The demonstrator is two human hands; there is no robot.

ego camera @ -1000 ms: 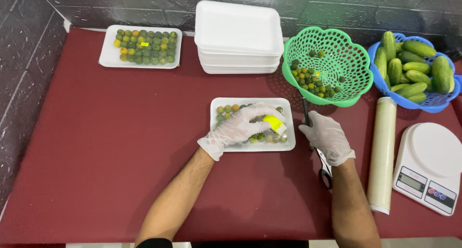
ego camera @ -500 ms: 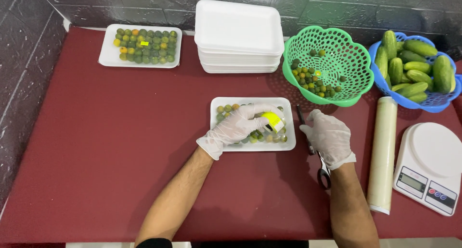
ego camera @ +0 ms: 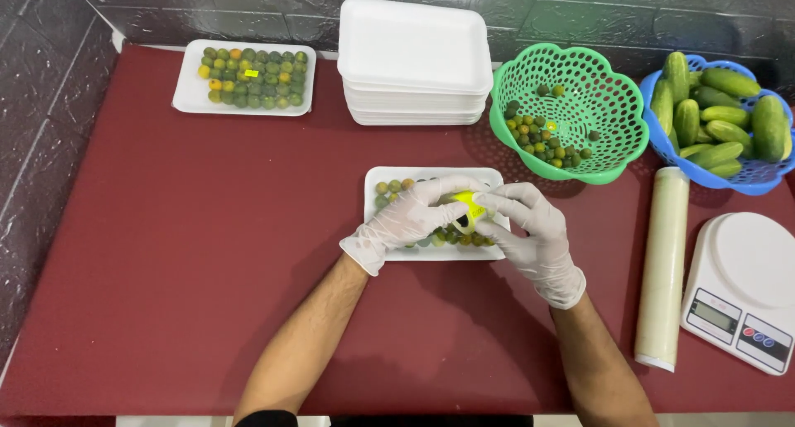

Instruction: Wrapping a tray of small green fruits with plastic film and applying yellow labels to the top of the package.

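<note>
A white foam tray point(ego camera: 377, 183) of small green and orange round fruits lies in the middle of the dark red table. Both gloved hands meet over its right half. My left hand point(ego camera: 407, 222) holds a small yellow sticker roll point(ego camera: 467, 205) above the fruits. My right hand point(ego camera: 532, 236) pinches at the same yellow roll from the right, fingertips touching it. Most of the fruits under the hands are hidden.
A filled fruit tray point(ego camera: 186, 96) sits back left, a stack of empty foam trays point(ego camera: 412, 62) behind. A green basket point(ego camera: 571, 166) with small fruits, a blue basket point(ego camera: 745, 178) of cucumbers, a cling film roll point(ego camera: 664, 270) and a white scale point(ego camera: 741, 286) stand right.
My right hand has lifted from the table beside the tray, where scissors lay, and moved left to join my left hand at the yellow roll. The scissors are hidden now.
</note>
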